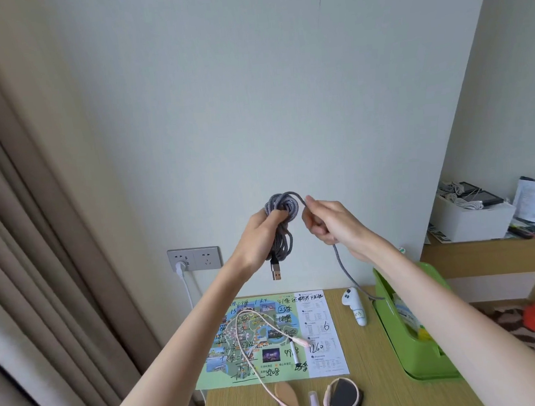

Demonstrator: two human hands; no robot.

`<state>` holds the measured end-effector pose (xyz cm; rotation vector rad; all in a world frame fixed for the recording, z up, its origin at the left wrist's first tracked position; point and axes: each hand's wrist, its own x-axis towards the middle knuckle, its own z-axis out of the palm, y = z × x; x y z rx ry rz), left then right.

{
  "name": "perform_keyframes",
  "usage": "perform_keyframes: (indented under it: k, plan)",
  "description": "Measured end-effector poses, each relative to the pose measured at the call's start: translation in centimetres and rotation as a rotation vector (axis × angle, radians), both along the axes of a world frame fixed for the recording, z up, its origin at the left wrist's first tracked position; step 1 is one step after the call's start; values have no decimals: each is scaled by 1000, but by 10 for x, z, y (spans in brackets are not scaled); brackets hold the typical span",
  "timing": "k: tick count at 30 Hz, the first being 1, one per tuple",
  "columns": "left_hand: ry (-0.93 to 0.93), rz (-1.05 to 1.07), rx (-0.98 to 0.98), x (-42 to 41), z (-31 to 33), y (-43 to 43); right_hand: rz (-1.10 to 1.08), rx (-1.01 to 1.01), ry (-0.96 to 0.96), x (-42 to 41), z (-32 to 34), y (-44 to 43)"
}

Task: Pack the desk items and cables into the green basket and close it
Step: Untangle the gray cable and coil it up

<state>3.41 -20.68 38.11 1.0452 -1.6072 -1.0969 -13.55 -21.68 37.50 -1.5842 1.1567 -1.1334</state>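
A: Where is the cable right now?

B: Up in the air in front of the wall, above the wooden table (pixel 380 395). The left hand (pixel 262 232) has its fingers curled round a bundle of grey braided USB cable (pixel 287 205), and the metal USB plug (pixel 276 271) hangs below the palm. The right hand (pixel 328 223) pinches the free strand just beside the bundle, thumb against fingers.

A: And the rest of it?

B: The loose tail (pixel 341 261) drops from the right hand and reaches the table next to the open green plastic basket (pixel 394 330), which stands at the table's right side. I cannot tell where its end lies.

A: How will it handle?

B: Light and limp, I judge. The braid looks grippy rather than slick, but the loops will likely spring apart if the left fingers relax. It is best held across all the loops at once, as the left hand does. Holding it by the plug would let the bundle unravel.

A: Anything else waiting?

B: A thin pink cable (pixel 237 331) sprawls over a printed map sheet (pixel 269 318) on the table. It looks equally soft and will want gathering into loops before it goes in. A white controller-shaped gadget (pixel 354 305) lies just beside the basket.
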Motion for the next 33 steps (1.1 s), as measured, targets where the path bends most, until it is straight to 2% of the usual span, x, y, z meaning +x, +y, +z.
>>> perform_keyframes:
  k: [4,9,16,22,27,33]
  plan:
    - [137,51,34,-1,4,1,67,57,-48,7,-8,2]
    - [176,3,56,-6,1,2,101,104,-71,21,-12,7]
    - [251,57,85,-6,3,0,159,156,25,23,-20,10]
    - [513,43,178,7,8,-9,129,160,78,8,-18,10]
    - [294,148,90,17,2,-15,181,93,164,-10,-3,13]
    - [18,76,30,20,-5,-20,183,11,293,-21,20,11]
